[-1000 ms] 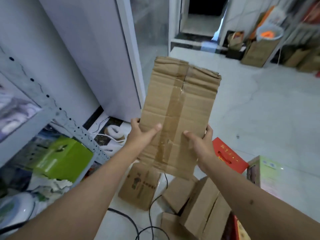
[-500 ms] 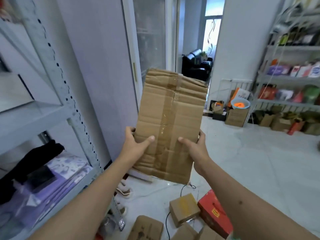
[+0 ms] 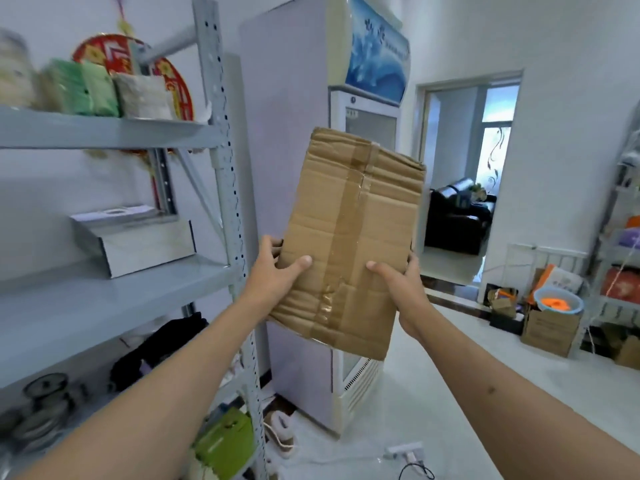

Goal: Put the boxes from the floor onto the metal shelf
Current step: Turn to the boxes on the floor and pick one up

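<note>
Cardboard box (image 3: 349,237) gripped by left hand (image 3: 268,278), right hand (image 3: 401,289) (beside metal shelf (image 3: 104,292))

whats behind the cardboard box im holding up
Behind the cardboard box, held by left hand and right hand, stands a tall display fridge. The box covers the fridge's middle, so its door contents cannot be seen.

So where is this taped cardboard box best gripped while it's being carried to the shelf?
At its lower end, clamped on the two long side edges, one hand from each side, as the left hand and right hand do now. The cardboard box is tall, creased and tilted, so a two-sided clamp likely steadies it.
</note>
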